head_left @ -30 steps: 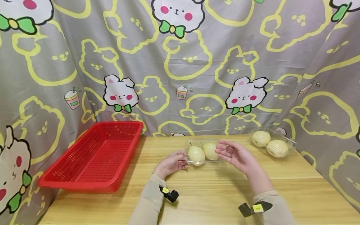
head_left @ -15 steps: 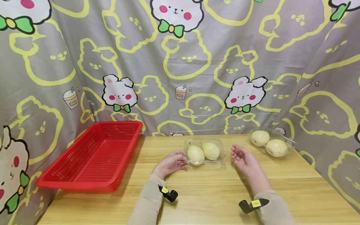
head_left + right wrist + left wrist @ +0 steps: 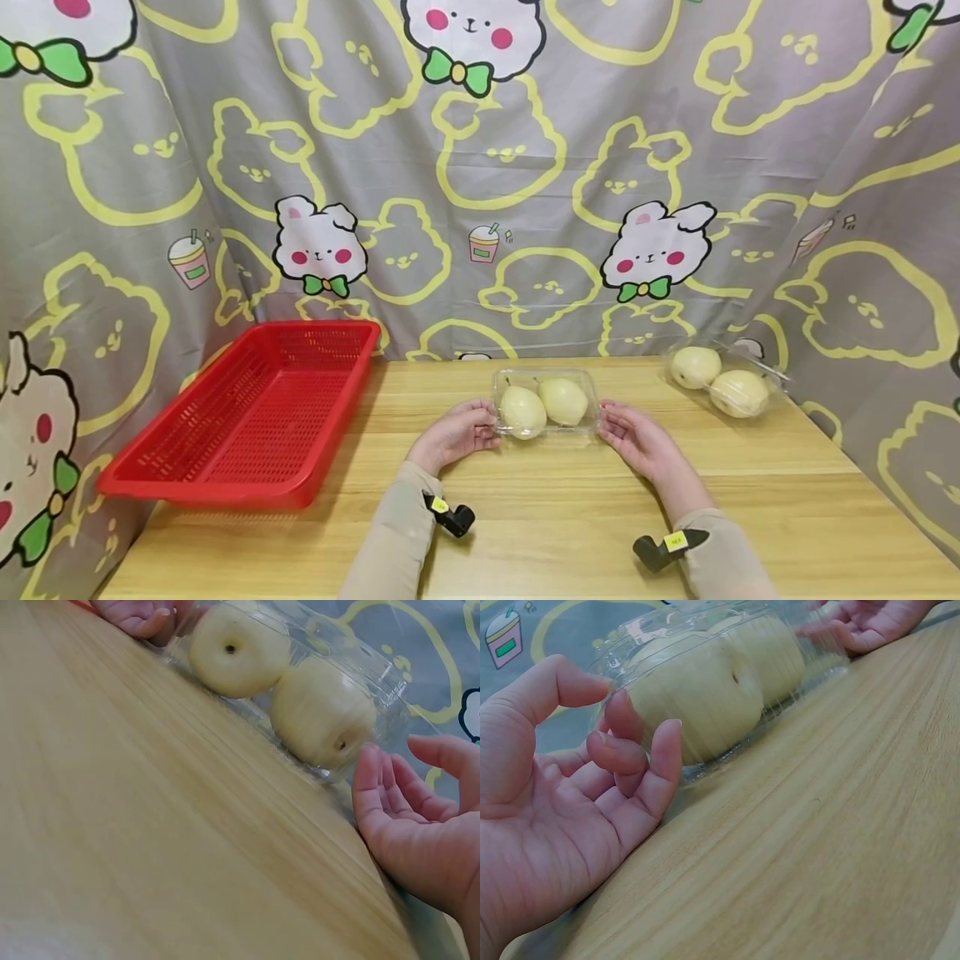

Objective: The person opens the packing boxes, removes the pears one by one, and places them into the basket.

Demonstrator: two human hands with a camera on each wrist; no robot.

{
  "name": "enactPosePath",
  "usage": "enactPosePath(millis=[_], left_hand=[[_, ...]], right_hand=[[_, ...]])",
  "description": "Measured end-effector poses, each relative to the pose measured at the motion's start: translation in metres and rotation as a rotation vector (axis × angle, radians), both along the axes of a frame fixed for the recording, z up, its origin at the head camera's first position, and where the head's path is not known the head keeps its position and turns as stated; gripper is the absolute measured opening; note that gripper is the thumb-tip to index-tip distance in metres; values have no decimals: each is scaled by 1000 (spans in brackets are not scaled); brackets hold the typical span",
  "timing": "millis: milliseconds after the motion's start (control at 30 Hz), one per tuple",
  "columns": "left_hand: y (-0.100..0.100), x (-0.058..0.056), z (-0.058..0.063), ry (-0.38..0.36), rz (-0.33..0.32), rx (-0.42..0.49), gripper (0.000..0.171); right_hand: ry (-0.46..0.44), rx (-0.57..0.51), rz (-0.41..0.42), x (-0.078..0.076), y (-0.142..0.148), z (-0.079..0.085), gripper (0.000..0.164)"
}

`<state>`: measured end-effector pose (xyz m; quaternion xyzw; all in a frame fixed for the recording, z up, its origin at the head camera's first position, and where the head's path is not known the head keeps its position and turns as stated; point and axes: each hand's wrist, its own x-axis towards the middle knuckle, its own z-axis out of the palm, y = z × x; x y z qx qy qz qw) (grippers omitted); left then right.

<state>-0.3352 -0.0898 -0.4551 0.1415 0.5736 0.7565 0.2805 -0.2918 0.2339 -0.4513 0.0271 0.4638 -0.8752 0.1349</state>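
Clear box (image 3: 558, 432) and backdrop: the box sits near the back edge of the surface, in front of a grey patterned curtain (image 3: 390, 167).
Surface (image 3: 555, 517): pale wood, carrying the box between both hands.
Red basket (image 3: 217, 493): over to the left, well apart from the box.
Second box (image 3: 761, 367): far right corner, also clear, holding two more pears (image 3: 738, 394).
Left hand (image 3: 459, 432): thumb and curled fingers drawn nearly together, pinching the box's left end.
Right hand (image 3: 637, 439): loosely open, thumb apart, fingertips touching the box's right end without a wrap.
Box ends: steadiest, I judge, with both hands matched in height, pressing evenly; the right thumb could join its fingers for a surer hold.
Thin plastic: likely to flex, so light pressure low on the walls seems wiser than a squeeze up top.
Lid: cannot tell whether it is fastened.
Pears (image 3: 522, 412): two, side by side inside; they could roll if one end tips, so level hands matter.
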Motion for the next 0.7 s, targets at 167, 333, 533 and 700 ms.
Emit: enactPosePath(millis=[167,333,533,700], left_hand=[[-1,0,1,-4,-4,7,17],[0,0,-1,-5,-6,11,19],[2,0,-2,-14,10,7,19],[0,-1,0,-33,35,-9,13]], right_hand=[[34,20,25,-1,1,-2,27],[21,42,35,-1,3,-3,24],[14,36,50,-1,5,-4,25],[35,30,91,-2,7,-5,24]])
